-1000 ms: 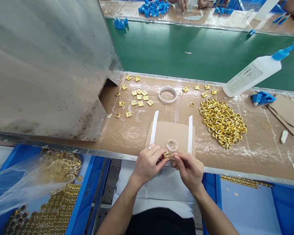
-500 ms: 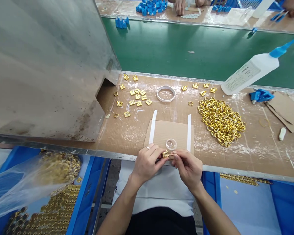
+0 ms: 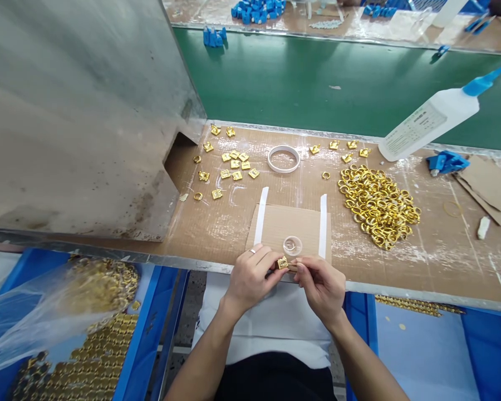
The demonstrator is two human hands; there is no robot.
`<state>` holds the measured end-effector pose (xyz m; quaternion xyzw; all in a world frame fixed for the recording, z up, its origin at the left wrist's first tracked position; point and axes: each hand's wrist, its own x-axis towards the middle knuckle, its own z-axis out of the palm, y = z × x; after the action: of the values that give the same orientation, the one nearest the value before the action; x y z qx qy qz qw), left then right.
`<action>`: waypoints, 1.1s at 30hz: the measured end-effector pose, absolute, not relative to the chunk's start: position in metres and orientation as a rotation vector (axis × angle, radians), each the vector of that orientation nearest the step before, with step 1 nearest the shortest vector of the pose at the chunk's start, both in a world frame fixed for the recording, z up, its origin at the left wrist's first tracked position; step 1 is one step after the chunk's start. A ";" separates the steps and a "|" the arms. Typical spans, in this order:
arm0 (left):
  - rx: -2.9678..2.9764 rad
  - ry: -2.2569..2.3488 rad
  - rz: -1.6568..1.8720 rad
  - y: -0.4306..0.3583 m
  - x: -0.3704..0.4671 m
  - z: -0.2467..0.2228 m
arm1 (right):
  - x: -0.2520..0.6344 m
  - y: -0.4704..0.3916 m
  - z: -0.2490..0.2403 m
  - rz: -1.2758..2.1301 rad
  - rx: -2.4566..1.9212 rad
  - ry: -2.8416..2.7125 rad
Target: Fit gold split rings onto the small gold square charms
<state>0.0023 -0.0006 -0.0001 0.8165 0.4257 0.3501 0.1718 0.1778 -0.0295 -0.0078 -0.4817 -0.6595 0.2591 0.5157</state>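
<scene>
At lower centre, the left hand [image 3: 250,278] and right hand [image 3: 322,287] pinch one gold piece [image 3: 282,263] at the worktop [image 3: 217,223] edge. The blue bin [image 3: 146,340], lower left, holds bagged gold parts [image 3: 96,289].

Cardboard-covered bench [image 3: 217,223] carries gold rings [image 3: 378,205], square charms [image 3: 234,164], tape roll [image 3: 283,159].

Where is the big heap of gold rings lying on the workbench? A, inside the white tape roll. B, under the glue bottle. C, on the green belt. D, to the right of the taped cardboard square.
D: the heap of gold rings lies on the bench right of the cardboard square, apart from the tape roll.
</scene>
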 end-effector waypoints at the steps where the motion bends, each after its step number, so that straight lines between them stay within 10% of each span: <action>1: 2.318 1.209 0.994 -0.001 0.002 0.000 | 0.178 -0.030 -0.008 0.619 -1.159 -1.583; 33: 2.205 1.127 1.162 -0.004 -0.005 -0.006 | 0.187 -0.006 0.005 0.419 -1.278 -1.540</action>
<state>-0.0053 -0.0035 -0.0057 0.7895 0.4034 0.4160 0.2021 0.1868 -0.0060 0.0049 -0.5336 -0.6426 0.1749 0.5214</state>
